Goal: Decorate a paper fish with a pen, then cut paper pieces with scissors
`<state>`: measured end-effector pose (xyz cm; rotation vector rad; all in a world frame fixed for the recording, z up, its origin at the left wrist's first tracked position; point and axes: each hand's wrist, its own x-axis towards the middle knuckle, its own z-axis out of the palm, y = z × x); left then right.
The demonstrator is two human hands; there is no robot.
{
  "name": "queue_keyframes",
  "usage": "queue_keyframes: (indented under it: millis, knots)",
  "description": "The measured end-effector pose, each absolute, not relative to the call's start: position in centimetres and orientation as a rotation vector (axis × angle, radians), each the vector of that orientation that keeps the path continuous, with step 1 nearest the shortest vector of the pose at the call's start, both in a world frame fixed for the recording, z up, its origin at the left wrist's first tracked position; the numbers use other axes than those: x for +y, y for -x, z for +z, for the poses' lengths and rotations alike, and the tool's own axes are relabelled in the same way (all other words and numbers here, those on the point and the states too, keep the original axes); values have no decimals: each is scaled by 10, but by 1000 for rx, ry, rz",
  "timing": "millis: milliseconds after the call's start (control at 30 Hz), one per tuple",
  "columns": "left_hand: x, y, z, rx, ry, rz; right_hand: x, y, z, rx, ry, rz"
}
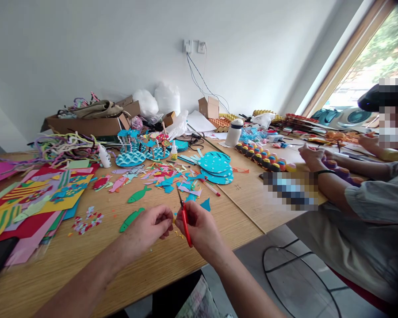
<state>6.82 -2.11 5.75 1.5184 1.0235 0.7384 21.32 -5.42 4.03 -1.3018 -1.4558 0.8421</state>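
My right hand (199, 225) is closed around a pair of red-handled scissors (185, 221), whose dark blades point up and away from me. Close beside it, my left hand (157, 223) has its fingers pinched together; what they hold, if anything, is too small to make out. A speck of yellow shows between the two hands, and tiny yellow scraps (179, 235) lie on the table below. Two green paper fish lie near my left hand: an upper fish (138, 194) and a lower fish (130, 221), the lower one partly covered by that hand.
Coloured paper sheets (29, 229) are piled at left. Paper scraps (167, 179), blue ovals (215, 165), a glue bottle (104, 156) and a wooden stick (239, 207) lie ahead. At right, a co-worker's hands (313, 157) are near a painted egg-carton strip (262, 157).
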Motion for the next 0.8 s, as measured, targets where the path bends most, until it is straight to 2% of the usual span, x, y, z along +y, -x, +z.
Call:
queue_keyframes:
  millis: [167,333,800]
  knots:
    - [-35,-74,55,949,-1462,810,-53,-208,35,-1108,1104,1093]
    - [-38,-79,53,1009,-1619,910,-55,-205,35,-1069,1083,1121]
    - [-35,-72,54,971,-1682,831,-59,-204,46,-1150,1137,1111]
